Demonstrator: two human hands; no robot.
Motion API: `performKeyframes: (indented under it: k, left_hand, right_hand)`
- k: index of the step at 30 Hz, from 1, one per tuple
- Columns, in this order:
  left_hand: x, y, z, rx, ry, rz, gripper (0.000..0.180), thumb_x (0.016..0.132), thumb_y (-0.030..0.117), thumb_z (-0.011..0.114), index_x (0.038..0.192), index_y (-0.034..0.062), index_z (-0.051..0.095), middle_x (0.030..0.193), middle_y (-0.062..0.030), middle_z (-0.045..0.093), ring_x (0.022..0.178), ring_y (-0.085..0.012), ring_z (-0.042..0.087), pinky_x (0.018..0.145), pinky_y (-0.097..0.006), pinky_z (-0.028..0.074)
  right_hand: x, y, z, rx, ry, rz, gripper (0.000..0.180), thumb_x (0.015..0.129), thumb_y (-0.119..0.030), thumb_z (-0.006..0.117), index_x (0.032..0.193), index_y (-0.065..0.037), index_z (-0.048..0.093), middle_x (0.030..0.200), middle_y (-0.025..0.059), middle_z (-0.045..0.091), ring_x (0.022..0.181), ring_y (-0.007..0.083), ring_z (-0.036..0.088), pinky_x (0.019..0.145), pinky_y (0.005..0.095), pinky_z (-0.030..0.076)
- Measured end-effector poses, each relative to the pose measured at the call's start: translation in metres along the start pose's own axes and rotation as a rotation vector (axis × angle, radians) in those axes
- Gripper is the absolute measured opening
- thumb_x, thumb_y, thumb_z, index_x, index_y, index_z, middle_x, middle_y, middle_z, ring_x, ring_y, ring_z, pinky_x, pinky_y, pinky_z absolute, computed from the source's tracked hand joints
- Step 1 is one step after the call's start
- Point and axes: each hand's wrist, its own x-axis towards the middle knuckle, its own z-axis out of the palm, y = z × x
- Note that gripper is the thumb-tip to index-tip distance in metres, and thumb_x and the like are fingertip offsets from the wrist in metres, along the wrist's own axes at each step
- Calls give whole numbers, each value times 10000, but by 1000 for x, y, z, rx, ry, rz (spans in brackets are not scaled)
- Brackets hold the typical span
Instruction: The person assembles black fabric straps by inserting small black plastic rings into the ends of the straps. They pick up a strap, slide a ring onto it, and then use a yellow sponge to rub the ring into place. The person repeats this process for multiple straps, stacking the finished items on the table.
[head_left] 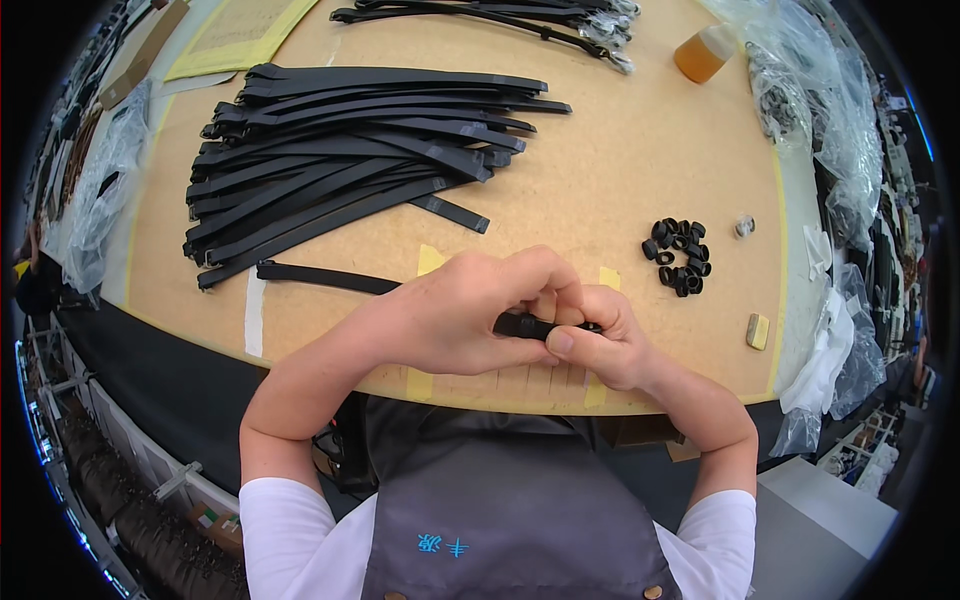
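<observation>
A black belt (330,277) lies along the near part of the table, running rightward under my left hand (455,315). Its right end shows between both hands. My left hand is closed on the belt, fingers curled over it. At the tip my right hand (607,340) pinches the belt with thumb and bent fingers; a small dark piece shows there, too covered to make out. Beyond my left hand lies a large pile of black belts (340,160). Several small black belt loops (680,255) sit in a cluster to the right of my hands.
More black belts (480,14) with wrapped buckles lie at the far edge. An amber-filled container (704,54) stands far right. Clear plastic bags (800,90) line the right side. A small yellowish block (757,332) lies near right. Yellow tape strips (420,385) mark the table's front.
</observation>
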Motion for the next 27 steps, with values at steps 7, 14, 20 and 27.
performKeyframes:
  k: [7,14,20,27]
  left_hand:
    - [-6,13,-36,-32,-99,-156,503,734,-27,864,1163,-11,601,966,-39,665,816,-78,640,695,-220,525]
    - [-6,12,-39,-3,-144,-150,479,735,-34,841,1158,-11,618,968,-32,640,754,-53,577,631,-208,469]
    - [-6,9,-38,-13,-150,-156,482,739,-3,849,1162,-5,617,960,-21,637,722,-47,539,608,-201,435]
    - [-10,21,-52,230,-67,-220,567,741,151,887,1211,23,597,927,-74,685,743,-148,611,663,-269,476]
  right_hand:
    - [4,-14,-12,101,-158,119,369,1045,-341,510,1080,0,646,921,45,632,865,130,566,782,290,447]
    - [6,-18,-8,61,-152,94,345,1022,-316,540,1080,3,656,915,48,646,868,138,584,786,296,454]
    - [6,-10,-7,80,-142,86,303,1008,-275,540,1044,0,662,911,44,644,866,128,577,777,293,449]
    - [5,-20,-14,-177,82,20,224,960,-198,578,820,-24,555,749,9,524,692,101,450,608,283,365]
